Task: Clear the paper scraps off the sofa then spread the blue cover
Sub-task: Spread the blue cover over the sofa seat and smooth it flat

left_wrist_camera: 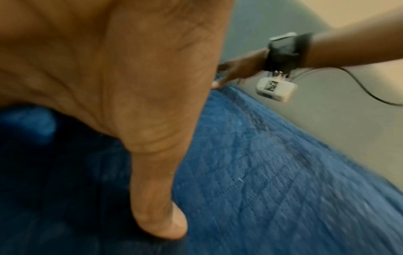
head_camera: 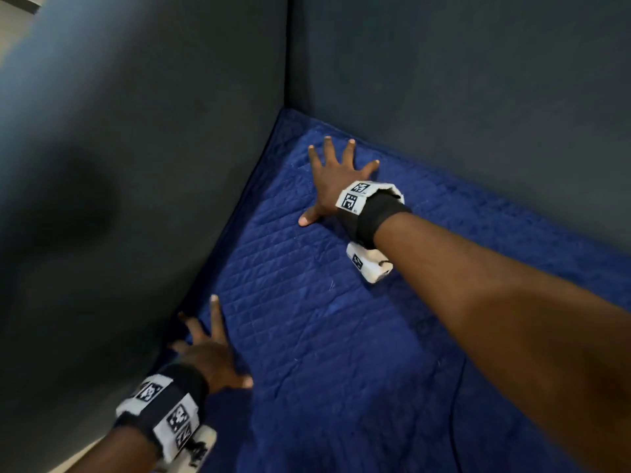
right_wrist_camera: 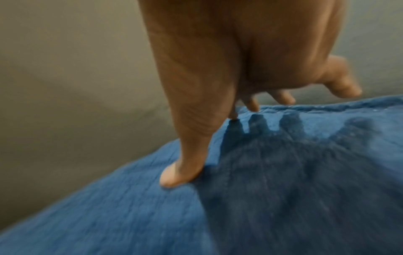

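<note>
The quilted blue cover (head_camera: pixel 307 302) lies spread flat over the sofa seat, its far corner tucked into the angle of the dark backrest and armrest. My right hand (head_camera: pixel 336 180) presses flat on the cover near that far corner, fingers straight and splayed; the right wrist view shows its thumb (right_wrist_camera: pixel 179 174) and fingertips touching the blue cover (right_wrist_camera: pixel 261 189). My left hand (head_camera: pixel 211 349) lies with spread fingers on the cover's left edge beside the armrest; its thumb (left_wrist_camera: pixel 161 215) rests on the blue cover (left_wrist_camera: pixel 272 172). No paper scraps show in any view.
The sofa's dark grey armrest (head_camera: pixel 119 199) rises on the left and its backrest (head_camera: pixel 461 97) stands behind the seat. A pale strip of floor (head_camera: pixel 68 462) shows at the bottom left. A black cable (left_wrist_camera: pixel 370 89) trails from the right wrist.
</note>
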